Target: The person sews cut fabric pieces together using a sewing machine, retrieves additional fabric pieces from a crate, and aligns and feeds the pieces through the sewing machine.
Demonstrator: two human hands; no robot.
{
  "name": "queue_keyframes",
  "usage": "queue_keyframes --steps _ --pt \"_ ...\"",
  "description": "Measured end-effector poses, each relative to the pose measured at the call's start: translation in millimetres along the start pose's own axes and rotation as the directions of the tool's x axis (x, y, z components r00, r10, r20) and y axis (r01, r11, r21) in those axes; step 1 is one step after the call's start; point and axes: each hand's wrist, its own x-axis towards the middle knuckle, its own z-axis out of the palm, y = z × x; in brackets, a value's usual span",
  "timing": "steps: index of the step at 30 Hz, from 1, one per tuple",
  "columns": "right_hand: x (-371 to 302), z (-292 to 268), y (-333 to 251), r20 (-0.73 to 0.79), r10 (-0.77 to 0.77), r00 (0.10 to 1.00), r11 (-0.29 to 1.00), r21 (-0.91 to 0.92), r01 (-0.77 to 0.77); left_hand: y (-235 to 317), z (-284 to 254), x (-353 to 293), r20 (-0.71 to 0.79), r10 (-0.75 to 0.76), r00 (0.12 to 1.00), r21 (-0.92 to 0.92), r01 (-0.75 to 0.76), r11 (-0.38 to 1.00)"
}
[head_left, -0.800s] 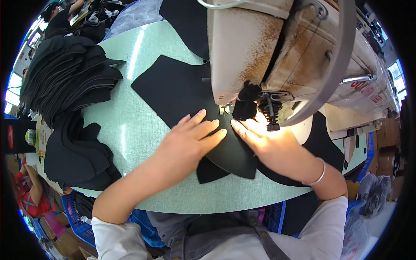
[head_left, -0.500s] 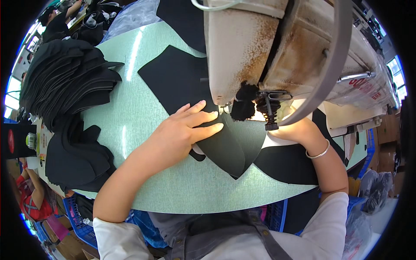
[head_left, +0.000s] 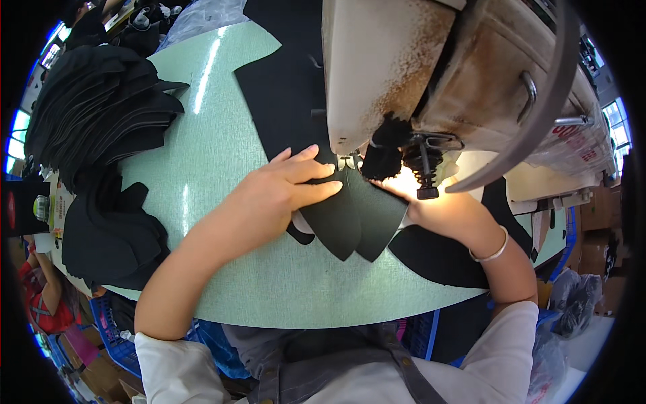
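Under the sewing machine's (head_left: pixel 380 60) presser foot (head_left: pixel 346 163) lie black fabric pieces (head_left: pixel 333 225), with two pointed ends side by side toward me. My left hand (head_left: pixel 272 192) rests on the fabric left of the foot, fingers stretched out and apart, gripping nothing. My right hand (head_left: pixel 447 212) is at the right piece's edge, under bright lamp glare. One of its fingers stretches flat over the cloth toward the needle area; the others are partly hidden by the machine's spring knob (head_left: pixel 426 178). A wider black panel (head_left: pixel 282 101) extends behind the foot.
Stacks of cut black pieces (head_left: pixel 101 114) stand on the left of the pale green table (head_left: pixel 269 296), with another pile (head_left: pixel 114 236) nearer. A black piece (head_left: pixel 437 259) lies by my right forearm. Blue baskets (head_left: pixel 111 333) are below the table edge. Another person (head_left: pixel 47 296) is at far left.
The fabric's pointed ends have shifted away from me and apart, and the panel behind has turned. My right hand has moved left, closer to the foot. My left hand stays on the cloth.
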Motion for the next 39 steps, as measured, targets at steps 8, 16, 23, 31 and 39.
queue_keyframes --steps 8,16,23,31,39 --pt "1 9 -19 0.069 0.017 0.997 0.994 -0.106 -0.010 17 20 -1 -0.135 0.131 0.982 0.219 -0.100 0.971" --pt "8 -18 -33 0.370 0.061 0.927 0.990 -0.141 -0.008 8 15 -10 -0.098 0.156 0.983 0.058 -0.151 0.987" --pt "8 -10 -30 0.329 0.080 0.941 0.994 -0.096 -0.051 14 23 -2 -0.213 0.227 0.950 0.283 -0.162 0.945" --pt "6 -8 -30 0.274 0.024 0.961 0.992 -0.126 0.011 3 17 -1 -0.196 0.274 0.941 0.200 -0.236 0.951" --pt "7 7 -15 0.005 -0.049 0.999 0.990 -0.131 0.049 -6 20 5 -0.260 0.280 0.924 0.242 -0.218 0.945"
